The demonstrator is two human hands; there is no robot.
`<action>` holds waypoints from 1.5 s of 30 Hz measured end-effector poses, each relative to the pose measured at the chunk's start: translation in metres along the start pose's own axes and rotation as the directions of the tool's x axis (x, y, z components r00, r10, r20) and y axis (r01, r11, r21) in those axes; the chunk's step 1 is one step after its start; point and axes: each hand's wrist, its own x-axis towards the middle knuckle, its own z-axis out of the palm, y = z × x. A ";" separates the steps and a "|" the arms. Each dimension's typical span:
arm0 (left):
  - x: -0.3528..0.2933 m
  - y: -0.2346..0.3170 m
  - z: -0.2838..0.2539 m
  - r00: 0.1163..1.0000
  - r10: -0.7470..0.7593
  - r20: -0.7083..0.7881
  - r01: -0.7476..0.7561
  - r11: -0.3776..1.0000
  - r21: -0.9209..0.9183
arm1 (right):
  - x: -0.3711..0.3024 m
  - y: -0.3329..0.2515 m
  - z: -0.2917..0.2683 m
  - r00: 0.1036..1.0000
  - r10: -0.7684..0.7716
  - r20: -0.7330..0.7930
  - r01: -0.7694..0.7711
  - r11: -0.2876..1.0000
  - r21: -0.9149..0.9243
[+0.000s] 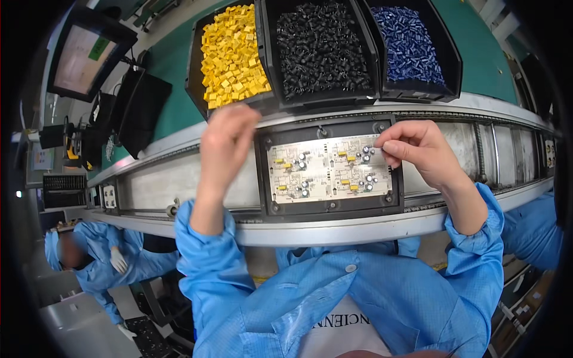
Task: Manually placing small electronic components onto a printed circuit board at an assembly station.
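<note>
A pale circuit board point(330, 190) lies in a black frame point(334, 210) on the conveyor in front of me. Yellow block parts, dark round capacitors and other small parts stand on it. My right hand point(422, 150) is over the board's far right corner, thumb and fingers pinched together; anything between them is too small to make out. My left hand point(227, 146), slightly blurred, hovers left of the frame, just below the bin of yellow block components point(234, 53). Its fingers are curled closed, and whatever they may hold is hidden.
Beyond the conveyor stand a bin of black capacitors point(322, 51) and a bin of blue cylindrical parts point(409, 45). A metal rail point(334, 231) runs along the near side. At left are a monitor point(83, 56) and a co-worker in blue point(113, 256). Another blue sleeve point(534, 230) shows at right.
</note>
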 end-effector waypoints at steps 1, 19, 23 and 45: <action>0.012 -0.008 -0.001 0.999 -0.027 -0.041 0.028 0.999 0.016 | 0.001 0.001 0.000 0.999 -0.014 0.036 0.013 0.999 0.047; 0.054 -0.048 -0.012 0.982 -0.091 0.163 -0.007 0.855 0.519 | 0.005 0.010 0.008 0.999 -0.010 0.042 0.013 0.997 -0.078; 0.050 -0.052 -0.008 1.000 -0.010 0.022 0.000 0.909 0.416 | 0.006 0.008 0.022 0.999 0.025 0.042 -0.021 0.997 -0.075; -0.035 0.001 -0.014 0.993 -0.078 -0.083 0.046 0.943 -0.328 | 0.049 0.024 0.090 0.933 -0.323 0.159 0.295 0.431 -0.853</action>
